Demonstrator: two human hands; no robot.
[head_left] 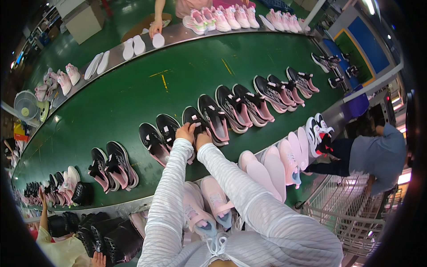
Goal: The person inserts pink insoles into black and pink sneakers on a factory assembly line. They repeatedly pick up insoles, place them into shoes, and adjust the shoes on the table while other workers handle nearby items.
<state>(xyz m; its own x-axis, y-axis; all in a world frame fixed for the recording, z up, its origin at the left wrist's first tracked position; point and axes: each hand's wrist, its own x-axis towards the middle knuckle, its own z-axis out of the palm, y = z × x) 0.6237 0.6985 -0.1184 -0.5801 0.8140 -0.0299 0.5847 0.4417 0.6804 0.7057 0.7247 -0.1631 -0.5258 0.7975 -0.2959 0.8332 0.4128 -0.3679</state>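
Both my hands are on a black sneaker (191,115) with a pink-lined opening, standing on the green belt in front of me. At its tongue, the fingers of my left hand (185,132) close on the upper. My right hand (203,139) is bent at the collar on the other side; its fingertips are partly hidden in the opening. Close by on the left stands a like black sneaker (168,127), with another (152,140) beyond it. To the right is a black sneaker (214,116) with a grey insole area showing, then several more in a row.
Pale pink sneakers (215,196) and pink insoles (266,175) lie along the near ledge (240,153), below my arms. Across the belt (115,98), a co-worker's hand (155,27) touches a white insole (158,40). A wire cart (342,200) and another person (378,149) are at right.
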